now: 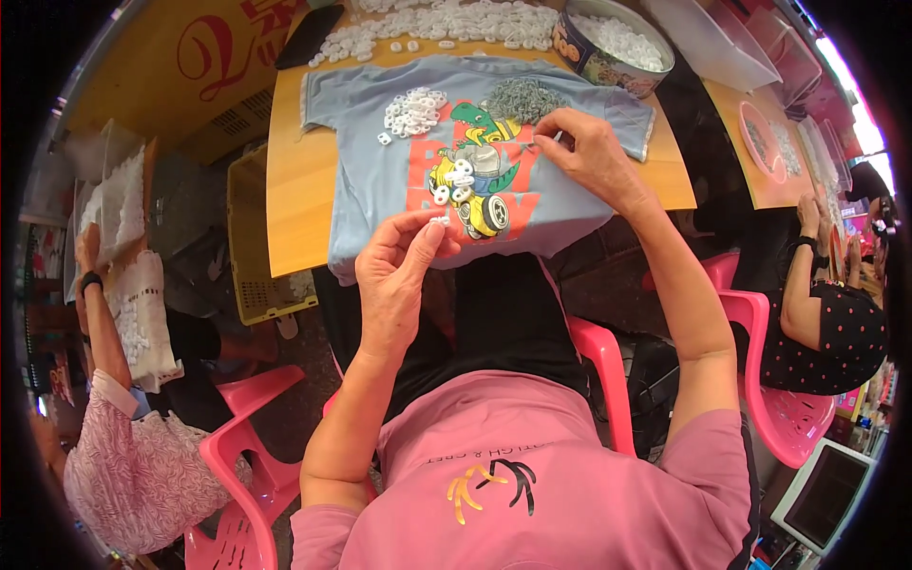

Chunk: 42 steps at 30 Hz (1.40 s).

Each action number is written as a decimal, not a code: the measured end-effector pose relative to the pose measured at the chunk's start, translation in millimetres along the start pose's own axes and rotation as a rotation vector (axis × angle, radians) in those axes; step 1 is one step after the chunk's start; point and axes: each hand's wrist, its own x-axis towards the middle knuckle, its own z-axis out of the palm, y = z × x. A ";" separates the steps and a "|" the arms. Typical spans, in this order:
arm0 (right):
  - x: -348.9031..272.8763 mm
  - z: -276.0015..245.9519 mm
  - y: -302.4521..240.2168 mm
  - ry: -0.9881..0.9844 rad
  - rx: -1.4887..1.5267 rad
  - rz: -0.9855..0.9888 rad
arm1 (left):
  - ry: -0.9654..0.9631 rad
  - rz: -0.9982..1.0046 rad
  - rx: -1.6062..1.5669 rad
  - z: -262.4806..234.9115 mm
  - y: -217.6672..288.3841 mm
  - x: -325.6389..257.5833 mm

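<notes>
A grey-blue T-shirt [366,199] with a printed cartoon dinosaur lies spread on the table. My left hand [399,261] pinches a small white plastic piece [439,220] with holes between thumb and fingertips, just above the shirt's near part. Several like it lie in a small cluster [458,178] on the print, and a larger heap of white pieces [415,111] is farther left. Beside a heap of small grey metal bits [525,100], my right hand [594,157] is closed in a pinch; whatever is between its fingertips is too small to name.
Many white pieces [446,28] cover the far side of the wooden table [299,204]. A round tin [617,47] full of white pieces stands at the far right. A yellow crate [256,256] sits low on the left. Co-workers occupy both sides, near pink chairs [598,366].
</notes>
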 end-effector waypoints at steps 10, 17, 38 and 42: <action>-6.6 13.6 -8.6 0.035 -0.247 -0.056 | -0.018 -0.021 0.003 4.9 1.9 -3.4; -0.7 13.9 -15.2 -0.070 -0.411 -0.046 | -0.008 -0.047 -0.073 4.8 6.3 -2.0; 3.3 3.1 -29.8 -0.088 0.036 0.073 | 0.014 -0.031 -0.020 -3.5 7.2 -1.2; -12.8 18.4 -57.5 -0.157 0.537 0.192 | -0.023 -0.016 0.060 0.7 11.4 -2.4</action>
